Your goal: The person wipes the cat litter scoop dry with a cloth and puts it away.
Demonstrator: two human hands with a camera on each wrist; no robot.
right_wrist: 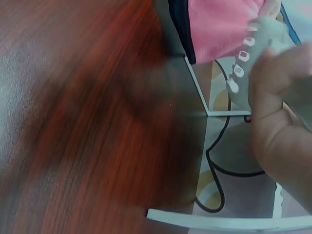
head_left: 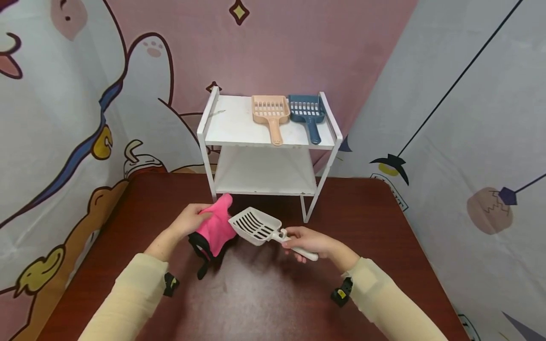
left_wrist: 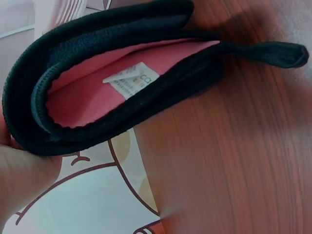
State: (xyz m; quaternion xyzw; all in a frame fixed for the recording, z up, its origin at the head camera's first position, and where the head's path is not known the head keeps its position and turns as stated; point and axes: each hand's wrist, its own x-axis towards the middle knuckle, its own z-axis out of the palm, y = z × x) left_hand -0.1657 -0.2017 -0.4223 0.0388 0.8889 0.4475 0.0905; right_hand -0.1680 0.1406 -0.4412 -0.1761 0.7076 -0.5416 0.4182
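Note:
My left hand (head_left: pixel 190 221) grips a pink pet-grooming mitt or glove (head_left: pixel 216 226) by its side, above the table. In the left wrist view the black cuff (left_wrist: pixel 112 36) gapes, showing a pink lining and a white label (left_wrist: pixel 134 85); a black loop (left_wrist: pixel 278 53) hangs off one end. My right hand (head_left: pixel 314 240) holds a white litter scoop (head_left: pixel 251 222) by its handle, the slotted head tilted toward the pink fabric. The scoop's head lies close to the mitt; whether they touch I cannot tell. In the right wrist view the scoop is partly hidden behind my hand.
A white two-tier rack (head_left: pixel 239 137) stands at the back of the brown table (head_left: pixel 256 308). On its top shelf lie a peach scoop (head_left: pixel 273 118) and a dark blue scoop (head_left: pixel 310 118) side by side. Printed cloth (head_left: pixel 298 42) hangs behind.

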